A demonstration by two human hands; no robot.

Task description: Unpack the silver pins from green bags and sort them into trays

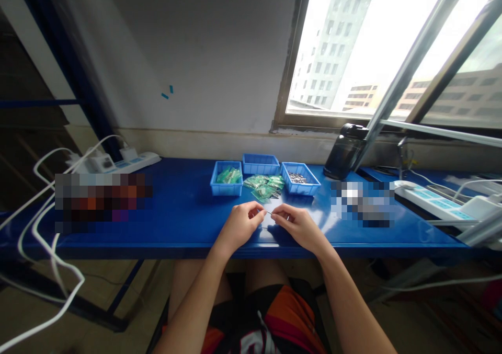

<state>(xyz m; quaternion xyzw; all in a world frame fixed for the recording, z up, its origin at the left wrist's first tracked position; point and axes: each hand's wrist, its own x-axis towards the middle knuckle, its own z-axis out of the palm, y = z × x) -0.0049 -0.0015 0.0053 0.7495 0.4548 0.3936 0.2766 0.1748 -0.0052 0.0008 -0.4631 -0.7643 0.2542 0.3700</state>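
At the far left of the blue table, a white power strip lies near the wall, with white cables hanging down beside the table edge. Next comes the left blue bin, which contains green packets. In front of it, the left hand is above the table, its thumb and forefinger pinched on one end of a thin piece. Behind the hands, a loose heap of green packets lies on the table, before the middle blue bin. The thin piece is in the gap between the two hands; it is too small here to say what exactly it is. The right hand pinches its other end, also with the fingertips. Behind this hand, the right blue bin holds small metal parts. Further right stand a black jug and another white power strip.

In my judgement, the step in hand is fine two-handed handling of this piece; the next move calls for light, steady fingertips and quiet wrists.
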